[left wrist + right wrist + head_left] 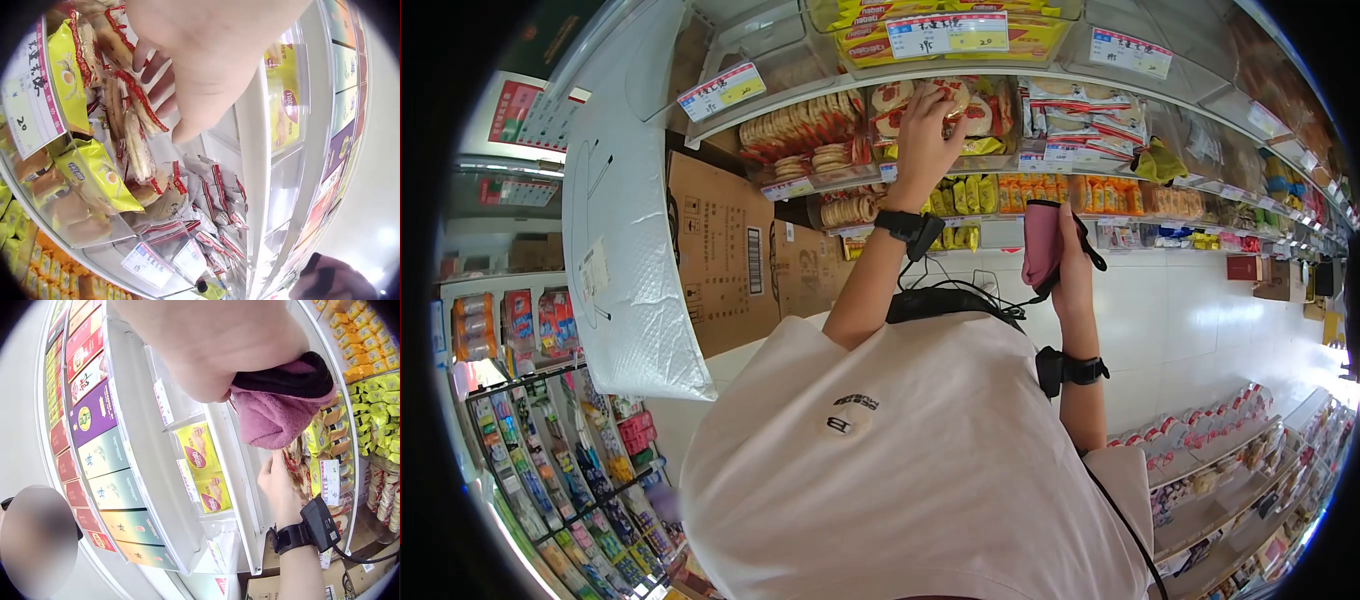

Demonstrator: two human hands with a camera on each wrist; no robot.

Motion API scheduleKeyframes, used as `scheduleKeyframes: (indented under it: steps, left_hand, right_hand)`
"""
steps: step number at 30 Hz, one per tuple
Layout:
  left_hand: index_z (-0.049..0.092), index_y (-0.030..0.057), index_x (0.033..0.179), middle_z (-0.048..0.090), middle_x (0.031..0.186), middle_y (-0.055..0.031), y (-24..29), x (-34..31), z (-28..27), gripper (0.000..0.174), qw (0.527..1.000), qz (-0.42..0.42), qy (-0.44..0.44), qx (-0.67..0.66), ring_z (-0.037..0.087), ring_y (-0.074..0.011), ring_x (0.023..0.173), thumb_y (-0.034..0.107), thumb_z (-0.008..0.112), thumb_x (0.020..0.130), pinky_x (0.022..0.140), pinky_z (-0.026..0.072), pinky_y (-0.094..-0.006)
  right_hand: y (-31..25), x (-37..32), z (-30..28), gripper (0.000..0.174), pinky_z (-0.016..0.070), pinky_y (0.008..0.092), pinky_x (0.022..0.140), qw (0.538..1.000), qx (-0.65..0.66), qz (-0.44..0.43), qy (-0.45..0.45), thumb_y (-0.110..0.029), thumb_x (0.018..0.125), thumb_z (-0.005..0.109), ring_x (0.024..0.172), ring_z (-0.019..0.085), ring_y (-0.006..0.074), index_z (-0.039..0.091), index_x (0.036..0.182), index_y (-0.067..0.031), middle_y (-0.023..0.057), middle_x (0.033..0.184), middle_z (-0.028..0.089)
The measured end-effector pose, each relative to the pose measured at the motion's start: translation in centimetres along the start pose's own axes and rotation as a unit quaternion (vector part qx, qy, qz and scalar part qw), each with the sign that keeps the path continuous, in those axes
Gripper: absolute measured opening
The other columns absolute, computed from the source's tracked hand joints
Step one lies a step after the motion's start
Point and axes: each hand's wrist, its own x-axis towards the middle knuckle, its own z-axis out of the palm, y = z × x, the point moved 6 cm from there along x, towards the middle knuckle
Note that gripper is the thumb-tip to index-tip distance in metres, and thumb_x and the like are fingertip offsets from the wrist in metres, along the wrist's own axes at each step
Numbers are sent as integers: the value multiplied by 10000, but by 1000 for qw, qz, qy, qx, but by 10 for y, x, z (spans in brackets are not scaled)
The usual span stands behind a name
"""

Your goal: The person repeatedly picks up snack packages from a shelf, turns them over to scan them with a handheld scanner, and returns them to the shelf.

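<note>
My left hand [930,135] reaches into a clear shelf bin, its fingertips on round, flat packaged cakes [134,106] with red-trimmed wrappers. In the left wrist view the thumb lies beside the fingers, right at the edge of one cake pack. Away from the shelf, my right hand [1075,265] grips a pink fleecy cloth [1041,245] with black edging. A black strap hangs beside that cloth. Seen from the right wrist, the cloth [275,415] bunches below the palm and most of the fingers are hidden.
Yellow snack packets [100,175] fill the front of the same bin, behind a price tag [31,112]. Stacked round biscuits [800,125] stand to its left and silver-and-red packets [1080,120] to its right. Cardboard boxes [725,240] lean at the left, near a silvery padded sheet [625,250].
</note>
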Motion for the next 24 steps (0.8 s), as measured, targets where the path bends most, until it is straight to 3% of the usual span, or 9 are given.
scheduleKeyframes:
  steps: [6,12,15,16,18,21,24]
  left_hand:
    - [717,-16,1074,660,1215,-168,6,-4,-11,290,1000,2,0,-29,542,-369,1270,222,708,909,1049,468,-486]
    - [694,-20,991,687,1075,-145,11,-10,-29,198,997,-16,12,-79,646,-290,1072,156,706,901,940,514,-438]
    - [686,-11,975,685,949,-149,4,-14,-44,173,982,-111,-42,-148,664,-311,953,149,673,912,846,526,-441]
    - [680,-14,975,693,938,-133,3,-17,-45,184,970,-123,-122,-169,672,-278,913,162,662,922,814,523,-416]
    - [667,-20,974,708,917,-100,-3,-26,-50,211,927,-142,-280,-207,687,-214,834,187,638,942,752,518,-366]
    - [715,-3,943,717,862,-156,-32,-71,-39,294,825,-157,-530,-115,697,-220,808,276,636,891,766,531,-380]
    - [711,1,892,730,810,-109,-74,-101,-28,330,776,-219,-590,-42,677,-197,745,305,585,914,696,502,-340]
  right_hand:
    - [-4,-4,10,352,502,248,625,1000,9,-1,-13,-413,985,640,725,603,73,637,991,-60,10,871,642]
    - [-4,-3,13,348,502,251,620,1000,10,1,-18,-405,997,624,727,607,79,645,993,-58,8,867,641]
    - [5,3,5,395,516,265,691,1000,3,23,0,-405,977,656,824,618,93,624,1130,-42,19,999,645]
    - [8,5,2,439,523,271,726,999,1,34,10,-405,967,672,870,622,99,613,1197,-35,24,1063,647]
    - [6,6,6,364,516,258,679,1000,5,17,23,-400,986,643,801,620,88,634,1072,-47,19,952,648]
    - [0,1,16,339,514,250,656,1000,9,7,0,-390,998,627,761,620,84,641,1014,-52,19,900,651]
    - [1,3,24,331,518,252,649,999,9,9,-34,-377,1003,622,751,624,87,639,1026,-47,23,906,656]
